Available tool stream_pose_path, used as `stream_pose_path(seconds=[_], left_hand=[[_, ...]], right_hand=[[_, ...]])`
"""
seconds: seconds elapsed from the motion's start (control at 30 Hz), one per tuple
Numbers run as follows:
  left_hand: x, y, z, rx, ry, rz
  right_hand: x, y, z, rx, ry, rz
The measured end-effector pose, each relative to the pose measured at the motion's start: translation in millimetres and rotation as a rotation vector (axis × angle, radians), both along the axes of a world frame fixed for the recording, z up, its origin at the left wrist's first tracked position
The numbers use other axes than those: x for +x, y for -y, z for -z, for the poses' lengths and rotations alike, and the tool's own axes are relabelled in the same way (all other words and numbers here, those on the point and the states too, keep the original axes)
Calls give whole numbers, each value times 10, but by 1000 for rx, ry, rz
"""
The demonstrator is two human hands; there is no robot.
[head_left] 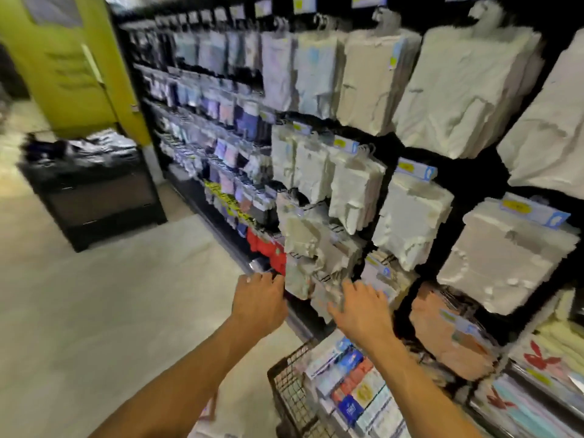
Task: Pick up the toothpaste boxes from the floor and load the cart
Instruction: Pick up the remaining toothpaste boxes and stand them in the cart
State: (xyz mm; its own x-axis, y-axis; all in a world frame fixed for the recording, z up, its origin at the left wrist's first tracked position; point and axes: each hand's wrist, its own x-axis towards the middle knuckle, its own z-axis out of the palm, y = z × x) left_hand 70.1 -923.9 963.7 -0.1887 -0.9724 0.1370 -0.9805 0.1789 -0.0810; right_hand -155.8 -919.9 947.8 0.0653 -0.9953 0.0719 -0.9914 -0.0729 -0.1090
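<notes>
So as far as I can tell the loading is well underway, maybe close to done: the wire cart at the bottom of the frame has a packed layer of toothpaste boxes lying flat in it, side by side, blue, white and reddish ones. Counting is rough because of the blur, but I make out at least half a dozen box faces, and more run off the bottom edge. What's left is hard to judge. The floor in view shows no box I can clearly pick out, though there's a pale pinkish smear under the left forearm at the bottom edge that might be more of them, can't say. Two hands are in view, both held out above and past the cart toward the shelf rack of hanging garment packs, and neither is carrying a box. The right hand is spread flat, fingers apart, with nothing in it. The left hand has its fingers curled forward by the shelf's bottom rail, palm hidden, so I can't tell if it grips anything. One cart, and one black display bin well apart on the left.
</notes>
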Motion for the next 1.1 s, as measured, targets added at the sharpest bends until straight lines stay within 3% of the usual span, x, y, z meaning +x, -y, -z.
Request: stream_pose_path(seconds=[0.4,0.67,0.83,1.1], left_hand=[[2434,-967,235,33,20,-428],[3791,-1254,741,94,-28,-518],[4331,-1342,1159,166,-51,-545],[4567,-1014,1748,290,-79,-640]], right_hand=[[2699,60,52,-69,-8,-476],[4134,0,526,23,-26,-580],[4620,31,975,141,-14,-562],[4710,272,1612,304,-15,-509]])
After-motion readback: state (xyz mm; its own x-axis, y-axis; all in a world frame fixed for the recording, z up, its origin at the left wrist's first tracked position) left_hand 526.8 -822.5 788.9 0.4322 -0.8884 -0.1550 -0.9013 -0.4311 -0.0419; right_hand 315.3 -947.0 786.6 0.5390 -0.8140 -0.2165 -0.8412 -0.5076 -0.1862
